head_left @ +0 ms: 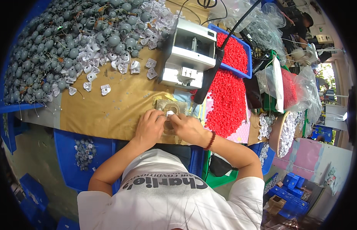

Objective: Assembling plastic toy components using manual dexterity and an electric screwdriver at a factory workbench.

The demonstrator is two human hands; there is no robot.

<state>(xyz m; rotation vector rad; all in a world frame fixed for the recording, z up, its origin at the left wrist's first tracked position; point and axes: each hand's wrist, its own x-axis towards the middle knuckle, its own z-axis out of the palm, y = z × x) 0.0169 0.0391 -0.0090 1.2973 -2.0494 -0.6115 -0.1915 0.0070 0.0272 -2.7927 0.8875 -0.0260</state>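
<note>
My left hand [150, 127] and my right hand [189, 128] meet over a small worn plate [181, 106] with a ring-shaped mark, near the table's front edge. Between the fingertips of both hands is a small white plastic part [170, 113]; the fingers hide most of it. Both hands are closed, fingers pinched around the part. Just beyond the plate stands a white and grey bench machine [189, 57]. Loose red plastic pieces [225, 103] lie heaped to the right of my right hand.
A big pile of grey rounded parts [44, 57] with wires covers the far left, white parts [105, 89] scattered beside it. A blue tray [248, 61] holds more red pieces. A black arm [209, 82] slants beside the machine. Below the table, a blue bin [67, 153] holds grey parts.
</note>
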